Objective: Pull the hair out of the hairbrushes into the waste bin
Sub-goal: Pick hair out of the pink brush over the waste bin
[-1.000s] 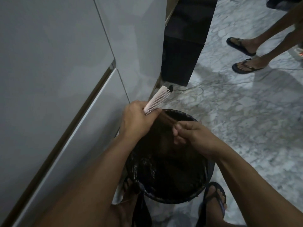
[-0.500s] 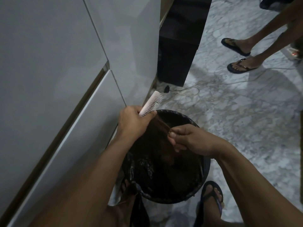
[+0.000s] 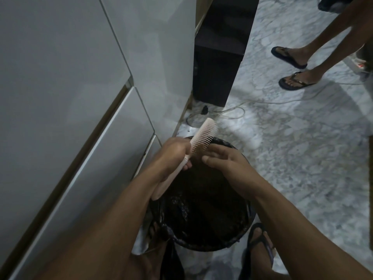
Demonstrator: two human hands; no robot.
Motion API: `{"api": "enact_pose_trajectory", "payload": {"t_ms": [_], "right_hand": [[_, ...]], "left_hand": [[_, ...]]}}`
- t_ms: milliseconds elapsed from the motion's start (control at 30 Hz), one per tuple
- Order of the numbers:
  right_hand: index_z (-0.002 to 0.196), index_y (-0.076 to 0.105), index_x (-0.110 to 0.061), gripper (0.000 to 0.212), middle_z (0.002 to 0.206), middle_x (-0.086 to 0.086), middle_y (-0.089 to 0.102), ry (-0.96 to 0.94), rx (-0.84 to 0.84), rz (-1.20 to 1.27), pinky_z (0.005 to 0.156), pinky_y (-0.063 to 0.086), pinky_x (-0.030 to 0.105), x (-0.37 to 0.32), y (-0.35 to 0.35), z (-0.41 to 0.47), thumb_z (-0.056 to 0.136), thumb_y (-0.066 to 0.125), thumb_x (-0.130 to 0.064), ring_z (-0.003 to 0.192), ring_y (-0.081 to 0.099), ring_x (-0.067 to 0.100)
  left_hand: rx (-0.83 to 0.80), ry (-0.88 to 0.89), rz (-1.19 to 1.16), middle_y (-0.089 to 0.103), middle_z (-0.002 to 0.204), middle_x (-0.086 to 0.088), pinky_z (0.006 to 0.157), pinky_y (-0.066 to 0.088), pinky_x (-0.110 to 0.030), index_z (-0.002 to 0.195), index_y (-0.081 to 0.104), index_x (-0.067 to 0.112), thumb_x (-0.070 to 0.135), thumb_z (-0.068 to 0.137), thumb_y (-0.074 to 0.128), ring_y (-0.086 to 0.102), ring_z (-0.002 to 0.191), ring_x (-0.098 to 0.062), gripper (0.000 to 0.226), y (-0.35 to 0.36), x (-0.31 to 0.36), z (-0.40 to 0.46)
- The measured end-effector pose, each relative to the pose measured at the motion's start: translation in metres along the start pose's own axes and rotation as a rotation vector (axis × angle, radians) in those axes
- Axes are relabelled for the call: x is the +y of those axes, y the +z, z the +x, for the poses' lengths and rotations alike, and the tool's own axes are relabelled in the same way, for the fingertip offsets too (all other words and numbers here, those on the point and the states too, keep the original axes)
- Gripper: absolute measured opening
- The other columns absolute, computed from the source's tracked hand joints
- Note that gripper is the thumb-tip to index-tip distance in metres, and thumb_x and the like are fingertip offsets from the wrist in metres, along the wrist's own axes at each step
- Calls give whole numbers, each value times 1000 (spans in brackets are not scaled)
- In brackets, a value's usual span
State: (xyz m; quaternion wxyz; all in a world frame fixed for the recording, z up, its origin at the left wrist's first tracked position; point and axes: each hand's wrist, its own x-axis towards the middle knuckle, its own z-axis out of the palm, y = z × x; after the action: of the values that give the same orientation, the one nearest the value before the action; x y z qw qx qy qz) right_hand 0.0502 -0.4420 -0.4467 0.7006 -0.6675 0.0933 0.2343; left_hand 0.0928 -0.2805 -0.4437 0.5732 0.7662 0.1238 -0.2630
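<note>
Over waste bin [image 3: 238,242] | L hand [image 3: 171,156] grips hairbrush [image 3: 201,140] | R hand [image 3: 226,160] at bristles

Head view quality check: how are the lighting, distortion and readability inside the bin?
Head view: dim, bluish lighting; wide-angle bend curves the cabinet edges; waste bin interior nearly black, contents unreadable; hairbrush bristles sharp; left hand and right hand underexposed.

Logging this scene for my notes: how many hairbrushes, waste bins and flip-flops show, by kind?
Pale pink plastic hairbrush: 1
Round black bag-lined waste bin: 1
Dark flip-flops: 3
Total: 5
</note>
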Motion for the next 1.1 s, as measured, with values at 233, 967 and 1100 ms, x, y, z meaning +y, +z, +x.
{"api": "enact_pose_trajectory", "payload": {"t_ms": [233, 967, 1100], "right_hand": [[81, 75, -16, 24, 55, -8, 60, -52, 102, -360, 53, 38, 16, 2, -5, 2, 96, 56, -19, 51, 51, 2], [131, 58, -23, 59, 126, -3, 65, 5, 60, -684, 96, 52, 36, 8, -18, 7, 75, 74, -16, 114, 62, 12], [138, 51, -14, 66, 135, 5, 59, 14, 216, -588, 99, 48, 34, 5, -17, 10, 75, 70, -8, 122, 56, 18]], "left_hand": [[26, 100, 76, 59, 58, -7, 50, 45, -28, 83, 68, 13, -3, 87, 49, 56, 49, -13, 25, -1, -5, 5], [-51, 110, 55, 60, 103, -5, 52, 58, -27, 127, 54, 7, 7, 99, 49, 68, 74, -16, 29, -6, -5, 0], [-62, 103, 27, 63, 99, -5, 51, 57, -27, 126, 55, 4, 5, 99, 49, 69, 70, -15, 28, -4, -8, 0]]}}
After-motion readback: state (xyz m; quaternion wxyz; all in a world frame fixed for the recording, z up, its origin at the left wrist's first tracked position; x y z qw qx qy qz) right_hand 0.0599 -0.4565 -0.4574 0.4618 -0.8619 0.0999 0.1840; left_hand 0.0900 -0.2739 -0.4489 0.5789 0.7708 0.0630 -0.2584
